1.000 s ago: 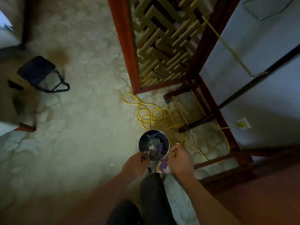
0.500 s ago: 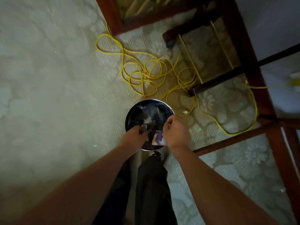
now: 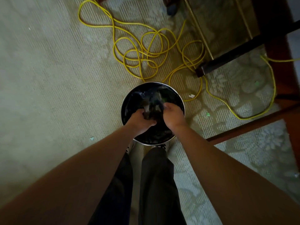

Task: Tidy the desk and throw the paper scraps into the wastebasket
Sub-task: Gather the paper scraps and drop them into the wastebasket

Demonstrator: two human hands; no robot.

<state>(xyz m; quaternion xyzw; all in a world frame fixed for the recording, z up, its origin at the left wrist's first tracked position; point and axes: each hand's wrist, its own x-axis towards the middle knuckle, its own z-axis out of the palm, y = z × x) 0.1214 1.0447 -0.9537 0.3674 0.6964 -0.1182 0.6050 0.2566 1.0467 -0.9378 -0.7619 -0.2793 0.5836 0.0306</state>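
Underfoot, looked straight down on pale patterned carpet (image 3: 48, 82) covering nearly the whole view. Noted dark red wooden rails (image 3: 274, 46) of furniture along the right edge, with a dark crossbar (image 3: 227, 62) angled down to the carpet. Saw two bare forearms stretched forward above dark trousers (image 3: 155, 184). Traced a yellow cable (image 3: 138, 51) lying in loose loops on the carpet beyond the wastebasket and trailing off right under the rails. Found the round metal wastebasket (image 3: 152, 82) upright on the carpet just ahead of the trouser legs, lined in black, with dim crumpled contents inside. Held both hands side by side over its mouth. Curled the left grip (image 3: 141, 120) round a pale scrap (image 3: 146, 109) and something dark beneath it. Bent the right grip (image 3: 174, 116) downward, fingertips lost in the dark lining; could not tell whether pinching anything. Spotted loose paper scraps on the carpet: white (image 3: 191, 95) just right of the rim, green (image 3: 207, 114) nearby, another green (image 3: 92, 138) well left.
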